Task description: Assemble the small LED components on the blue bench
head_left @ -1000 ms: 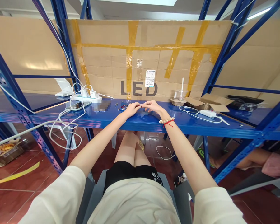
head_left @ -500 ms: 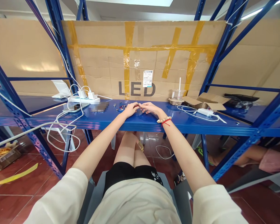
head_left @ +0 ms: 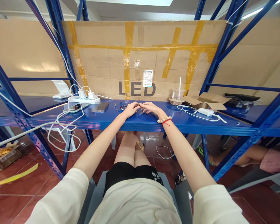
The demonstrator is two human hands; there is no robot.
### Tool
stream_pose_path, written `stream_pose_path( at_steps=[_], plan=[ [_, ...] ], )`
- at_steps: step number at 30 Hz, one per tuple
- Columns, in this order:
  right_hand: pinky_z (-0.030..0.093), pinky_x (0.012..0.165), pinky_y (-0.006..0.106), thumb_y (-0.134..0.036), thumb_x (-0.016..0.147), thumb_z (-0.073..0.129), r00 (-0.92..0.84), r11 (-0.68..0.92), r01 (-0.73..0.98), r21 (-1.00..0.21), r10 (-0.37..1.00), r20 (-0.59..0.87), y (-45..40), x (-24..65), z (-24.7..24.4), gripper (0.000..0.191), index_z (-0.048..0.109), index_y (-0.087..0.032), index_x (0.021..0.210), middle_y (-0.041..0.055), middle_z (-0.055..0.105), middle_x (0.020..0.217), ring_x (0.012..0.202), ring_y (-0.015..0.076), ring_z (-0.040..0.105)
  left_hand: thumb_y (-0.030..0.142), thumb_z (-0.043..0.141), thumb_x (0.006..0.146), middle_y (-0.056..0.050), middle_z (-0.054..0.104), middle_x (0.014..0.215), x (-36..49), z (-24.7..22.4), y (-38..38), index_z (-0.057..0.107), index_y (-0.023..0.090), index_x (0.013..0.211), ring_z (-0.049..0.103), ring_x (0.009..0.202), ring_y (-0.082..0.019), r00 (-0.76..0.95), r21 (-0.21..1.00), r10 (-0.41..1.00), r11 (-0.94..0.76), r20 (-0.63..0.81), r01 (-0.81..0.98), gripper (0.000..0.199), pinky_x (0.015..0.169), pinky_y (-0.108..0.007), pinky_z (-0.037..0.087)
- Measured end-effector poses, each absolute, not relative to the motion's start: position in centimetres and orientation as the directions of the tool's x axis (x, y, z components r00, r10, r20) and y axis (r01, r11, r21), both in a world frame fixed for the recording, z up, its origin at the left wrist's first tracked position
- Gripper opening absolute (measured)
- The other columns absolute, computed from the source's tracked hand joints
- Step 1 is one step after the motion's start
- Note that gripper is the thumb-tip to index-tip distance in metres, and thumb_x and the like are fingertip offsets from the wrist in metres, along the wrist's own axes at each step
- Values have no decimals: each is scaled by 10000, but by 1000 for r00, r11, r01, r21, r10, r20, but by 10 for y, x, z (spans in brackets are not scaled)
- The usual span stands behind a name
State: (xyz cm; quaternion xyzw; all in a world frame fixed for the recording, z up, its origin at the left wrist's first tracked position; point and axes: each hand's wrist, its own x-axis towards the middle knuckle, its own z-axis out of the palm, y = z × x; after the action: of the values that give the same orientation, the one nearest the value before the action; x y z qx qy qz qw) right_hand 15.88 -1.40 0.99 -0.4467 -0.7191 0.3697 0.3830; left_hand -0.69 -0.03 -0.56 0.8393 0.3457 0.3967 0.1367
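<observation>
My left hand [head_left: 131, 109] is closed over the blue shelf top, its fingertips pinching something small with a red part that I cannot make out. Fingertips of my right hand [head_left: 149, 107] meet it from the other side; they are bent together, and what they grip is too small to name. Left of my left hand lies a little heap of small blue, red and metal pieces [head_left: 121, 108]. A beaded bracelet [head_left: 164, 120] and a red string circle my right wrist.
To the left are a white power strip [head_left: 84, 99] with plugs, a phone [head_left: 76, 107] and looped white cables. To the right stand a plastic cup [head_left: 178, 94] with a straw, an open cardboard box [head_left: 206, 101] and a white adapter [head_left: 205, 112]. A cardboard sheet [head_left: 102, 65] rises behind.
Both hands stay together in the same place. Only a very slight shift of the right fingers and of the view shows.
</observation>
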Motion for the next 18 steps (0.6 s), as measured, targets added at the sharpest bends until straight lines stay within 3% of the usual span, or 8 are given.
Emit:
stream_pose_path(
  at_steps=[18],
  plan=[
    [393,457,147,-504,712,601,-257,341,372,-863,932,257,-8,158,7,348,568,-162,762,46,619,765,588,80,542,255,460,802,26,501,559,-7,-7,1,500,149,872,499,546,-107,424,533,706,-708,568,463,134,600,-237,415]
  ],
)
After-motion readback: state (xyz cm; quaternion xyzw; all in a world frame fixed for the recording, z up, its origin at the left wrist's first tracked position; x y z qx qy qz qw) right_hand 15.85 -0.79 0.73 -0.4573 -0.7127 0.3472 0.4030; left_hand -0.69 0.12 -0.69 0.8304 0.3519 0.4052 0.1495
